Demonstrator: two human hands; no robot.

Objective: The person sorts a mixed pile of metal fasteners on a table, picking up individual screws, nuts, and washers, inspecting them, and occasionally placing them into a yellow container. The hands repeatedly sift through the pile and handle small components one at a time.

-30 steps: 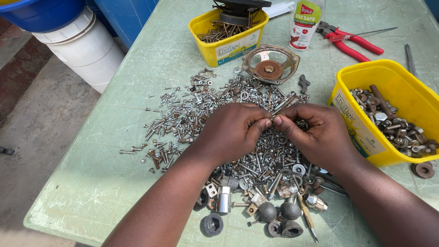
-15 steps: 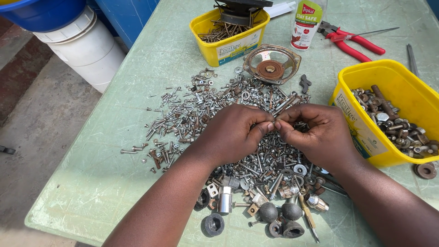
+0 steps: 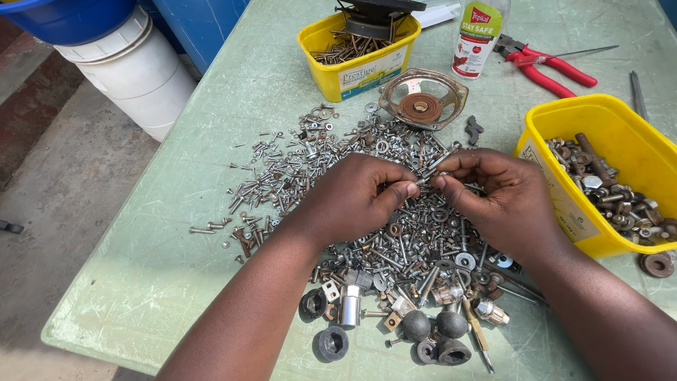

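Left hand [image 3: 352,197] & right hand [image 3: 501,201] meet over the middle of the hardware pile [image 3: 367,212], fingertips pinching a small metal screw [image 3: 427,178] between them. Both grips clenched on it: left thumb and forefinger at one end, right at the other. Screw's long axis runs approx. left-right, tilted up a bit toward the right hand; thin, silvery, mostly hidden by fingers, so head end can't be told. It sits just above the pile, not touching it.

Pile: loose screws, nuts, washers, bolts, shiny w/ some rusty, spread on a scratched pale-green counter [image 3: 176,282]. Near edge: round black rubber knobs [image 3: 416,324], a short steel cylinder [image 3: 349,305].

Right: yellow plastic tub [image 3: 606,127] w/ rusty bolts. Far side: second yellow tub [image 3: 352,70] of nails, rusted round speaker frame [image 3: 422,99], red-handled pliers [image 3: 546,67], clear bottle [image 3: 479,32]. White bucket [image 3: 134,77] on the floor at left.
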